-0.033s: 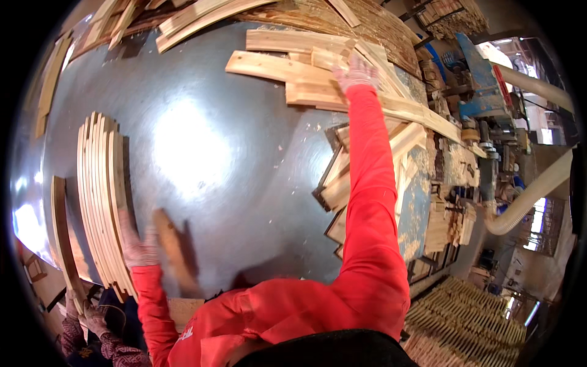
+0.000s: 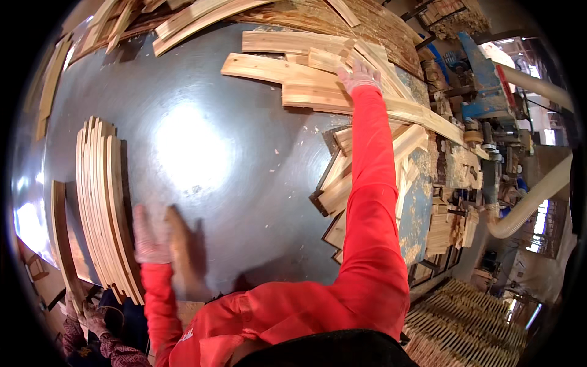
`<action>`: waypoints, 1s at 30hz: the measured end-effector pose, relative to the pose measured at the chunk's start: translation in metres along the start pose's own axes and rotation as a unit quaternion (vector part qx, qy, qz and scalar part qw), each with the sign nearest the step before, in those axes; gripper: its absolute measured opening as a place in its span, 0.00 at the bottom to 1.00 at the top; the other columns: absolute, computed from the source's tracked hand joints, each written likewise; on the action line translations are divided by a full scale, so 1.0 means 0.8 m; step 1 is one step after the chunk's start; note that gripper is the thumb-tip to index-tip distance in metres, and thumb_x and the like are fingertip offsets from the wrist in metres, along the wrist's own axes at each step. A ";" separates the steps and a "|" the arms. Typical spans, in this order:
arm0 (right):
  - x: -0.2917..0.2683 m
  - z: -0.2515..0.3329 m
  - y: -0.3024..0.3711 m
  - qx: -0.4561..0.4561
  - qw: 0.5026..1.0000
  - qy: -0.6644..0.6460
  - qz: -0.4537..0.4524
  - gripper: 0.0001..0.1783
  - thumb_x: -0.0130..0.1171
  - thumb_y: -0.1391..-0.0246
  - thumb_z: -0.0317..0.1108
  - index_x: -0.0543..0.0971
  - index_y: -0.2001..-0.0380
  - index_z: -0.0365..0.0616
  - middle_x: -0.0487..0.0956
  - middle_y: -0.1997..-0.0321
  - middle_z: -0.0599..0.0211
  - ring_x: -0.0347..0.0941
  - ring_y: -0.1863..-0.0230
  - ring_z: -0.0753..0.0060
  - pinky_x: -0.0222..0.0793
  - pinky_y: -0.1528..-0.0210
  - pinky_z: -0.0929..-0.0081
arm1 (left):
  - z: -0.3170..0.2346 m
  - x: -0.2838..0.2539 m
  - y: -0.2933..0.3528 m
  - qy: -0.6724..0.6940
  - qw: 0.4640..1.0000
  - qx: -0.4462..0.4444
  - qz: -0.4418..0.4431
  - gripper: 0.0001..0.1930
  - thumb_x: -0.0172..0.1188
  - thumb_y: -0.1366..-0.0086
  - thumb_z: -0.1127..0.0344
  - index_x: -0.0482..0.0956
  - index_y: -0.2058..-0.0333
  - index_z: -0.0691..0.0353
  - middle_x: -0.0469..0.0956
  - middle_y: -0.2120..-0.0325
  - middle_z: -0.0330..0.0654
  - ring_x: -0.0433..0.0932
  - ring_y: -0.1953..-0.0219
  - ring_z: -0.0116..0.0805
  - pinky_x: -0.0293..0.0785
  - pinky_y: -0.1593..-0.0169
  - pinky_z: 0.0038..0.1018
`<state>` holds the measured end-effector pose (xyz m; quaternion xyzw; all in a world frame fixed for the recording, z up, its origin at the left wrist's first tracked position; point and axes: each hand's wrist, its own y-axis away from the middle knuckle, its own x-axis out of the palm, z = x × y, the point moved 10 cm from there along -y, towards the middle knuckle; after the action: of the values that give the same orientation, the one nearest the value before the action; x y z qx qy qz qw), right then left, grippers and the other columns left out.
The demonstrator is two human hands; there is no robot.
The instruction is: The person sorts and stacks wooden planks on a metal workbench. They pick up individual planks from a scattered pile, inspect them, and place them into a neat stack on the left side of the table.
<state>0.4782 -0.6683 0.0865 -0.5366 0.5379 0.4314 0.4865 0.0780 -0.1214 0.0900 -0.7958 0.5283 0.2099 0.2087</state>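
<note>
My right hand is stretched far forward, its fingers spread over a heap of pale boards and touching a short block on top. My left hand, slightly blurred, hovers near the front left with fingers apart. Just right of it a curved brown-edged board leans, smeared by motion; whether the thumb touches it I cannot make out. Left of that hand stands a row of curved wooden strips set on edge side by side. Both hands wear pale gloves.
Offcuts with bark edges lie by my right arm. A blue machine with a hose stands at the right. Another person's gloved hands hold a long board at the lower left. More boards lie along the far edge.
My left hand has moved right, away from the row of strips, and the leaning board has shifted slightly right too. My right hand stays on the heap.
</note>
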 end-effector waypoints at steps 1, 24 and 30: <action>0.031 -0.008 -0.002 0.009 0.997 -0.005 0.074 0.50 0.37 0.48 0.74 0.60 0.34 0.45 0.61 0.32 0.53 0.57 0.31 0.54 0.47 0.31 0.59 | -0.017 0.064 0.003 0.003 0.999 -0.005 0.052 0.37 0.64 0.40 0.58 0.59 0.36 0.64 0.60 0.37 0.57 0.61 0.36 0.50 0.62 0.35 0.36; 0.082 0.201 0.489 -0.025 0.793 -0.384 0.472 0.67 0.58 0.61 0.74 0.40 0.29 0.46 0.59 0.32 0.42 0.59 0.35 0.43 0.58 0.37 0.57 | -0.062 0.244 0.042 -0.049 0.914 -0.399 0.049 0.60 0.71 0.56 0.41 0.44 0.35 0.67 0.54 0.38 0.64 0.64 0.41 0.59 0.69 0.46 0.47; 0.051 0.193 0.627 -0.089 0.903 -0.251 0.337 0.64 0.67 0.64 0.64 0.45 0.32 0.44 0.64 0.38 0.46 0.62 0.39 0.41 0.60 0.38 0.54 | -0.066 0.252 0.167 -0.248 0.897 -0.307 0.199 0.61 0.71 0.56 0.51 0.35 0.34 0.63 0.40 0.34 0.67 0.49 0.34 0.63 0.58 0.36 0.43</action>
<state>-0.0104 -0.4964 -0.0066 -0.2379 0.5063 0.7361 0.3810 0.0313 -0.3503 0.0071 -0.6203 0.5161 0.5898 0.0321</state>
